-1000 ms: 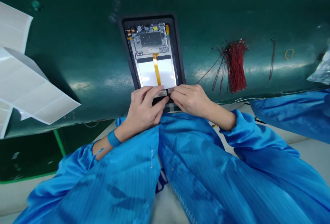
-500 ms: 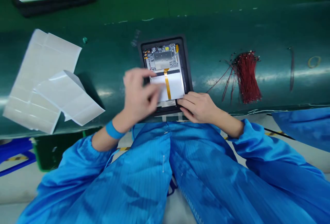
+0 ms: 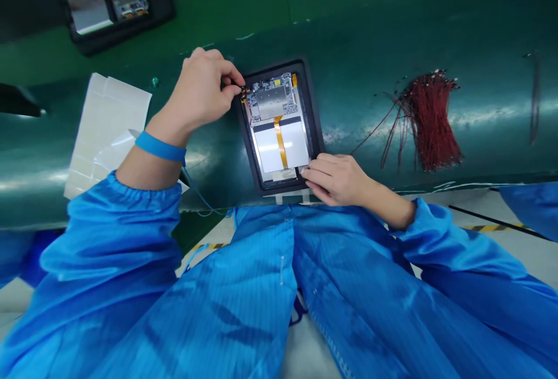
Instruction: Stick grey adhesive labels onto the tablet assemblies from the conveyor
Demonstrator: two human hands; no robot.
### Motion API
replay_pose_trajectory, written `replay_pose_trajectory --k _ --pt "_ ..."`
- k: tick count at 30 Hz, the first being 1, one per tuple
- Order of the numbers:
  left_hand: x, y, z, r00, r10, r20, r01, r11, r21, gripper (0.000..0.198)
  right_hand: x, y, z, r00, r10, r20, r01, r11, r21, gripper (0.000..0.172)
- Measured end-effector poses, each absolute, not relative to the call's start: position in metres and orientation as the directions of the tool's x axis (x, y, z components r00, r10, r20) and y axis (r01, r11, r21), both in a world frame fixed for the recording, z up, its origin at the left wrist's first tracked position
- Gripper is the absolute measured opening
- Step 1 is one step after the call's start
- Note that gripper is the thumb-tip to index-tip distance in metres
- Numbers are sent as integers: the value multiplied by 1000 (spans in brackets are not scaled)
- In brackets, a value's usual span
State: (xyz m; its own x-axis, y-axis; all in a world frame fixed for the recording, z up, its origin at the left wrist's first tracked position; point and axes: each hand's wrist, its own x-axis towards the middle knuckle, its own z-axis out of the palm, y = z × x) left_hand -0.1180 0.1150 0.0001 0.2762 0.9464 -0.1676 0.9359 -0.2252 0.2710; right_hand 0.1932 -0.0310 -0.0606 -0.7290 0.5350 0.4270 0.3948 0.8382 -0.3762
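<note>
An opened tablet [image 3: 283, 145] lies in a black frame on the green mat, its circuit board [image 3: 272, 100] at the top and an orange tape strip down the white battery. My left hand [image 3: 209, 85], with a blue band at the wrist, is pinched at the frame's upper left corner, beside the board. What lies between its fingertips is too small to make out. At the lower right corner rests my right hand [image 3: 337, 178], fingers drawn together against the frame's edge; a small pale thing shows at the fingertips.
Red wires [image 3: 433, 123] lie bundled on the right, with loose strands towards the tablet. White sheets [image 3: 111, 111] are at the left, partly behind my left arm. A second opened device [image 3: 89, 4] sits at the upper left. A dark object [image 3: 17, 100] is at the left edge.
My left hand has moved from over the battery up to the tablet's upper left corner. My right hand has stayed at the lower right corner. The view has shifted slightly.
</note>
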Motion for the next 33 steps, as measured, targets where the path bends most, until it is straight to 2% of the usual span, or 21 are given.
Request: replay_pose_trajectory --k 9,12,14,16,18,21,23,29,33 --pt "-108 117 13 294 931 -216 947 -253 200 24 193 -30 -59 -724 529 442 392 843 -368 18" --pt "-100 109 10 306 932 -194 950 -286 124 23 193 -33 -56 -730 531 430 413 844 -342 17" --pt "-103 104 6 298 943 -149 952 -282 118 22 189 -37 -51 -747 516 419 428 856 -291 20" --pt "-117 100 2 225 971 -85 966 -211 151 21 182 -43 -45 -779 480 403 431 877 -212 20" --pt "-142 102 1 41 997 -65 979 -27 201 22 170 -48 -41 -803 448 392 431 892 -137 18" --pt "-188 110 5 -295 941 -168 919 328 221 26 149 -48 -39 -808 457 372 456 885 -96 28" --pt "-215 117 10 -403 885 -233 871 449 201 25 136 -34 -40 -806 485 338 487 869 -87 31" --pt "-248 134 11 -441 847 -295 847 502 175 13 107 92 -36 -725 682 91 686 727 16 38" --pt "-253 140 1 -423 860 -285 853 484 197 13 94 173 -21 -589 804 81 807 590 8 41"
